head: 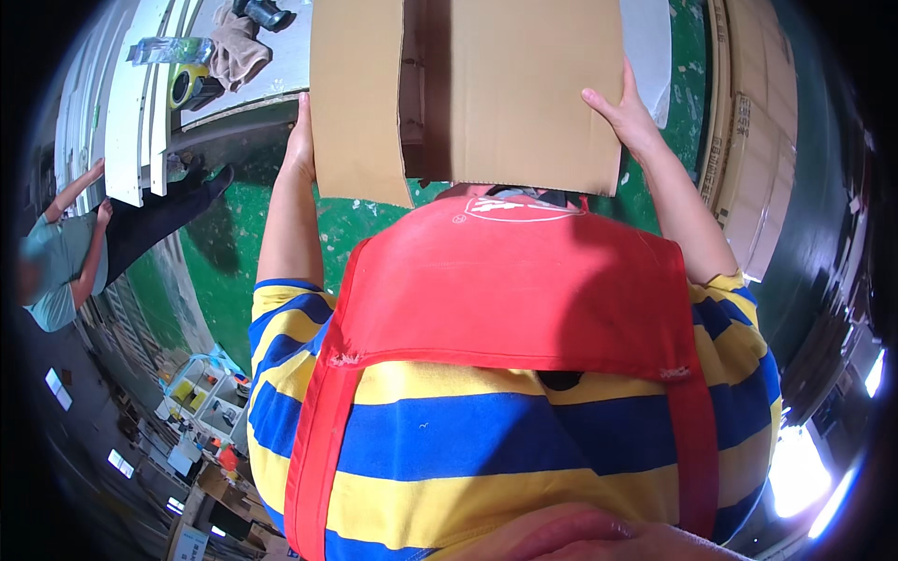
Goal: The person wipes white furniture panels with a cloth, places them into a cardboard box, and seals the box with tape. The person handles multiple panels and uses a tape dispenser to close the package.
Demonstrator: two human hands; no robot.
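Note:
A brown cardboard box (pixel 533 98) is held up in front of my chest, between my two hands. Two of its flaps face me, with a dark gap between them that shows part of the inside. My left hand (pixel 302 147) presses against the box's left side, its fingers mostly hidden. On the right edge, my right hand (pixel 624 119) has its thumb over the flap and its other fingers along the side. Below the box hangs my red apron (pixel 505 280).
A white worktable (pixel 291 66) lies behind the box, bearing a brown cloth (pixel 238 45), a clear plastic bottle (pixel 172 50) and a yellow-black round object (pixel 184 85). White boards (pixel 130 119) stand at left beside another person (pixel 63 259). Flat cartons (pixel 758 161) are stacked at right.

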